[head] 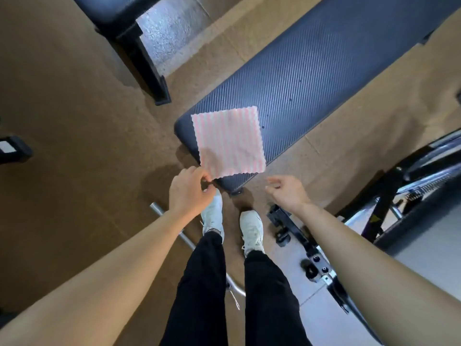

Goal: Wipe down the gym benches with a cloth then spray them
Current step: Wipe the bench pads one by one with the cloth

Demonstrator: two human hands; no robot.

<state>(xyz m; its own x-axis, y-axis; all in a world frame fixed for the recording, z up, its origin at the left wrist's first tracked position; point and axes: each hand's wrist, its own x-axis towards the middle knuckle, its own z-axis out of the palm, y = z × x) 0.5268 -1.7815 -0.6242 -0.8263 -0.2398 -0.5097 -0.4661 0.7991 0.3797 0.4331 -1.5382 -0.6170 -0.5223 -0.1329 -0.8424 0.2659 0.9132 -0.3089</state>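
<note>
A pink and white striped cloth [230, 141] lies spread flat on the near end of a long dark blue padded bench [324, 71]. My left hand [190, 189] pinches the cloth's near left corner at the bench's edge. My right hand [287, 189] hovers just right of the bench's near end, fingers loosely curled, holding nothing. No spray bottle is in view.
A second dark bench [119, 13] on a black frame stands at the top left. A silver bar [174, 228] lies on the brown floor by my white shoes [252, 232]. Black machine parts [306, 245] and a frame with a spring [421, 183] crowd the right.
</note>
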